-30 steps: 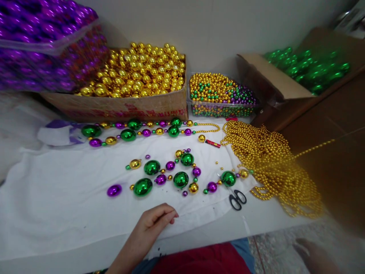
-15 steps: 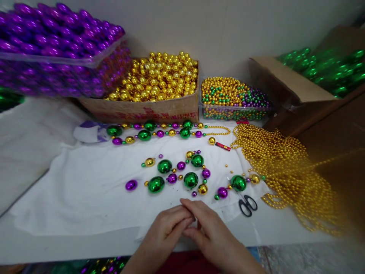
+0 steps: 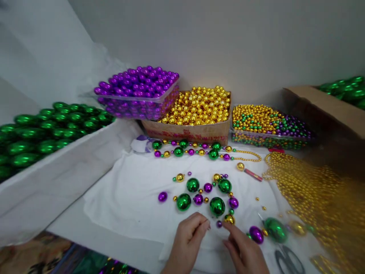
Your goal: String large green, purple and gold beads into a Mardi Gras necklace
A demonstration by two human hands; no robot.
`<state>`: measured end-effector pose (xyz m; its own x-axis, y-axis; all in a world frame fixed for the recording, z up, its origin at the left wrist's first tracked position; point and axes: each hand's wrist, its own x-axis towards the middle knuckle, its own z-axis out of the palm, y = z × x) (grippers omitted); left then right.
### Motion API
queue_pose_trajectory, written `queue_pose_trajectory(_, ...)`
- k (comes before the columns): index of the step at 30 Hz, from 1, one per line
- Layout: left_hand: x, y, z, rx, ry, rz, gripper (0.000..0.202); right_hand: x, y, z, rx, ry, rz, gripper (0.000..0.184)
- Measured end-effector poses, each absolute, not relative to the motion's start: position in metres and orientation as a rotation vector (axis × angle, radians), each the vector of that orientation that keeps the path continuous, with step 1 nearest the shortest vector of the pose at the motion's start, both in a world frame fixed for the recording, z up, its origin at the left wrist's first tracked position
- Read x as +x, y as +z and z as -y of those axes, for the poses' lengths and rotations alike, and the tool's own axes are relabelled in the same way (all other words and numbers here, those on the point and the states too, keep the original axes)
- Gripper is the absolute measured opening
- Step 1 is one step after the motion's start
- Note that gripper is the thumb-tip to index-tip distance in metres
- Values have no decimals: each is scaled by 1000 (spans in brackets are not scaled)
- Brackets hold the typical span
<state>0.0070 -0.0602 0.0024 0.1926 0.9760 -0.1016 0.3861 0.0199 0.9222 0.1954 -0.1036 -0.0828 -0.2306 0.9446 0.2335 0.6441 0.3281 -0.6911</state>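
Observation:
My left hand (image 3: pixel 190 239) is closed, thumb and index finger pressed together at the front edge of the bead layout. Whatever sits in that pinch is too small to name. My right hand (image 3: pixel 244 245) is open, its index finger stretched toward a small purple bead (image 3: pixel 219 224) and a gold bead (image 3: pixel 229 219). Beyond the hands, large green beads (image 3: pixel 217 206), purple beads (image 3: pixel 208 187) and small gold beads (image 3: pixel 206 199) lie in a loose winding row on a white cloth (image 3: pixel 128 201). One purple bead (image 3: pixel 162 196) rests apart on the left.
Behind lies a finished-looking bead necklace (image 3: pixel 178 152). Boxes of purple (image 3: pixel 137 85), gold (image 3: pixel 199 106), mixed small (image 3: pixel 256 121) and green beads (image 3: pixel 51 133) stand around. Gold bead strands (image 3: pixel 308 190), black-handled scissors (image 3: pixel 288 260) and a red tube (image 3: pixel 253 174) are at right.
My hands were together with fingers touching; now they are apart, the left pinched, the right reaching to the beads. The view has swung left, showing the green bead box on that side.

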Motion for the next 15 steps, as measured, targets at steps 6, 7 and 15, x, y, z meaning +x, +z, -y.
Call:
queue_pose_trajectory(6,-27,-1,66,1335,813,-1492,34,221,-92,106,-1497,450,2027,21)
queue_pose_trajectory(7,-33,-5,68,1314,812,-1517,34,224,-93,107,-1522,448,2034,20)
queue_pose_trajectory(15,-33,-21,78,1555,658,-1428,34,254,-97,101,-1456,194,2354,38)
